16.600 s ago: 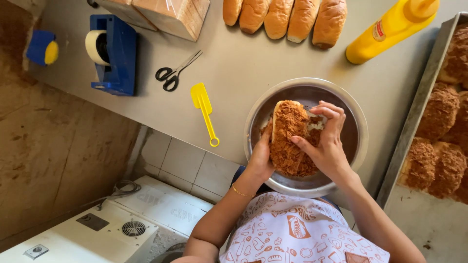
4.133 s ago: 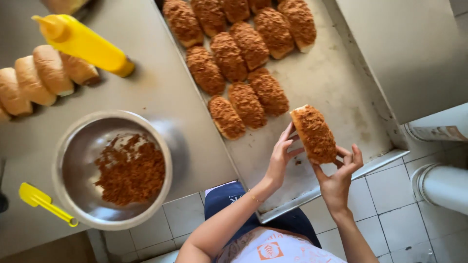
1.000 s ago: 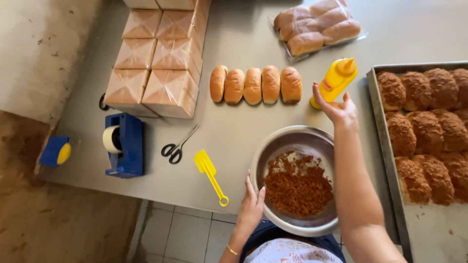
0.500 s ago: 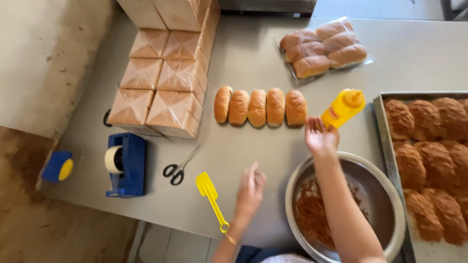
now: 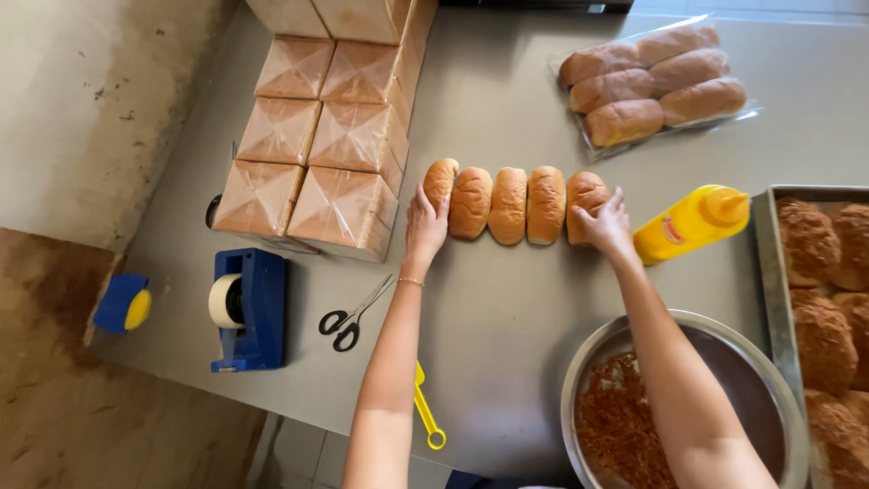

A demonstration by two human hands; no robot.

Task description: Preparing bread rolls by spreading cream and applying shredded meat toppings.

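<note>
Both your hands have come forward off the bowl side and now bracket the row of five plain buns (image 5: 510, 203) — a moment ago the right was up by the yellow squeeze bottle (image 5: 692, 223), the left hanging over bare table. Your left hand (image 5: 425, 224) lies flat, fingers together, against the row's left-end bun; your right hand (image 5: 605, 222) rests open over the right-end bun, which sits just left of the bottle. Neither hand has closed on anything yet. Those buns look light and soft, easily dented, and they seem joined side to side — so I'd cup one low along its flanks rather than pinch the crown. Below the row, the steel bowl of brown crumb (image 5: 683, 406) sits under your right forearm.
</note>
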